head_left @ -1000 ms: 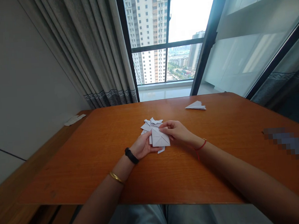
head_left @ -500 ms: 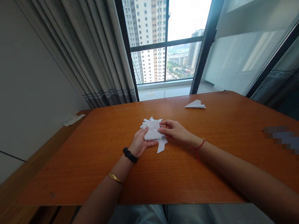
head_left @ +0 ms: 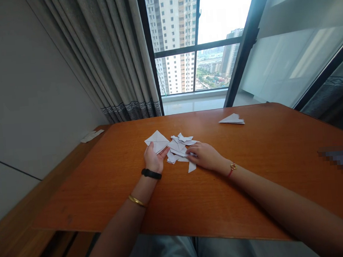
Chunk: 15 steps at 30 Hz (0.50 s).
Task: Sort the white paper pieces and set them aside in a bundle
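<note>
My left hand [head_left: 153, 160] is closed on a folded white paper square [head_left: 157, 140], thumb on top and fingers underneath, tilted over the table left of a paper pile. Crease lines cross the square's face. The pile of cut white paper scraps [head_left: 178, 158] lies at the middle of the table. On top of it rests another creased, folded paper piece [head_left: 177, 145]. My right hand [head_left: 206, 156] reaches in from the right, palm down, its slightly bent fingers apart and touching the pile's right edge. One scrap sticks out below those fingers.
A folded white paper with a pointed end [head_left: 232, 119] lies at the back right of the wooden table [head_left: 250, 170]. A pale strip [head_left: 92, 136] sits on the ledge at the left. A blurred patch [head_left: 342, 163] is at the right edge. Behind the table stand a curtain and window.
My left hand has moved left with the folded square, away from above the pile. More of the scraps and a second folded piece now show. My right hand has lowered onto the pile.
</note>
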Each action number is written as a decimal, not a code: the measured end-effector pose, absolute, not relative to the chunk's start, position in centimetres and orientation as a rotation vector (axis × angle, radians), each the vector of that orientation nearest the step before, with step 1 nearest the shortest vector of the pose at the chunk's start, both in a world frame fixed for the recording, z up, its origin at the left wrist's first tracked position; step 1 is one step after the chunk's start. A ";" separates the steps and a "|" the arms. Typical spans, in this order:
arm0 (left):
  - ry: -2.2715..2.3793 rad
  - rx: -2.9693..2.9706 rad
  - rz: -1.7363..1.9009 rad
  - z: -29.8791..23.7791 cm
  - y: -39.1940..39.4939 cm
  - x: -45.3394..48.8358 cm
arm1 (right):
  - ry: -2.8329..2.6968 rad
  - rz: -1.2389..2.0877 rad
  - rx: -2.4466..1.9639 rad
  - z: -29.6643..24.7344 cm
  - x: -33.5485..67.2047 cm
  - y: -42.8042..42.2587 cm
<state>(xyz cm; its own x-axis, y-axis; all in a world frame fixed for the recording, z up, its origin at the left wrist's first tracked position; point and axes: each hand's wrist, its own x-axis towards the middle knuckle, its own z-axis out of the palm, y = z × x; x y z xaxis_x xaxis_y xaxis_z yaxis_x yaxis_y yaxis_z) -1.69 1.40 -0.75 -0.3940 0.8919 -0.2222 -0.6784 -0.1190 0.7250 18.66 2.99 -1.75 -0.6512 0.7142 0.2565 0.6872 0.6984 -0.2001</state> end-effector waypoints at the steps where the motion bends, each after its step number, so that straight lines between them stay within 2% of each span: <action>1: 0.944 0.319 1.755 -0.7 1.4 -1.7 | -2.609 0.098 -1.091 -1.6 18.9 3.0; 4: 0.951 0.310 1.767 -0.6 1.5 -1.8 | -2.540 0.055 -1.094 -0.8 20.0 3.1; 9: 0.970 0.297 1.785 -0.3 1.5 -1.9 | -2.097 0.105 -1.053 0.6 22.0 3.4; 12: 0.968 0.295 1.796 -0.1 1.4 -1.9 | -1.850 0.021 -0.968 1.1 23.0 3.5; 15: 0.967 0.292 1.794 -0.1 1.4 -2.0 | -2.026 -0.008 -0.950 1.0 23.2 3.4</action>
